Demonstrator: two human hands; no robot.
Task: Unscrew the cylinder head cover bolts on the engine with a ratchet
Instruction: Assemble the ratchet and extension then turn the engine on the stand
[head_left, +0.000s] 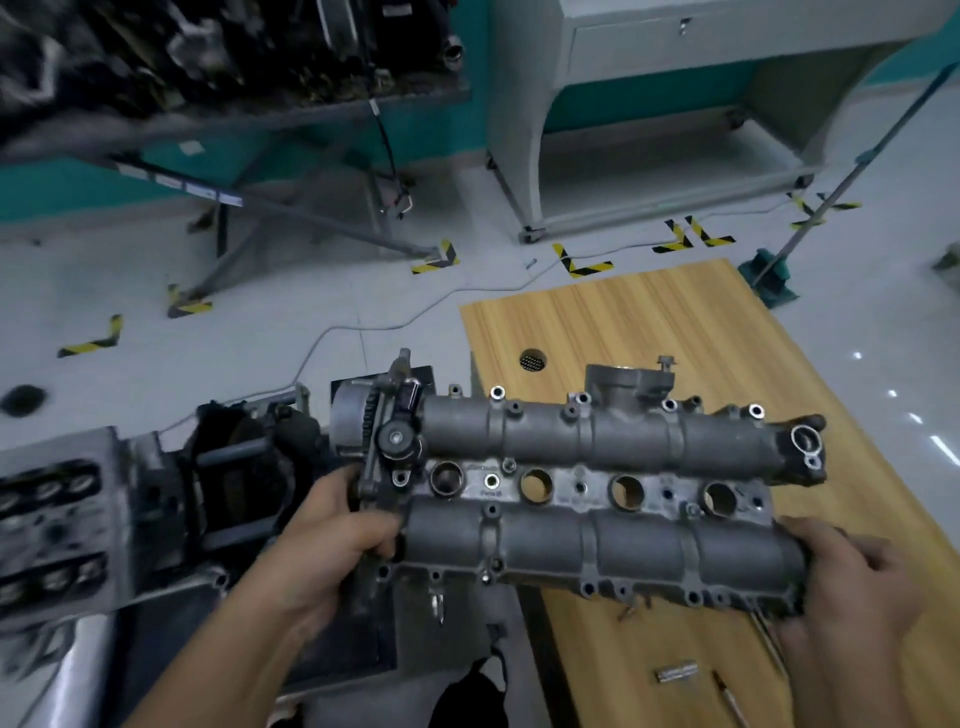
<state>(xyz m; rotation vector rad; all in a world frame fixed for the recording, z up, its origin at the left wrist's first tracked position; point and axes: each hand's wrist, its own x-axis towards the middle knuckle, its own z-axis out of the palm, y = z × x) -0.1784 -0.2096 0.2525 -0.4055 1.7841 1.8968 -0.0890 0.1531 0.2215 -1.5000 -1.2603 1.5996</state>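
While it hangs over the wooden worktop, cylinder head cover held at both ends, left hand grip wrapped on one end, right hand grip curled round the other

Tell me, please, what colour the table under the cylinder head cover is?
Light yellowish wood grain; the table shows best in the head view.

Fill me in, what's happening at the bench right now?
A person is holding the cylinder head cover in both hands, off the engine, which sits to the left. The left hand grips the cover's end with the sprocket and sensor; the right hand grips the opposite end. The cover is above the near edge of a wooden table, where a socket and a few loose bolts lie. No ratchet is being used at this moment.
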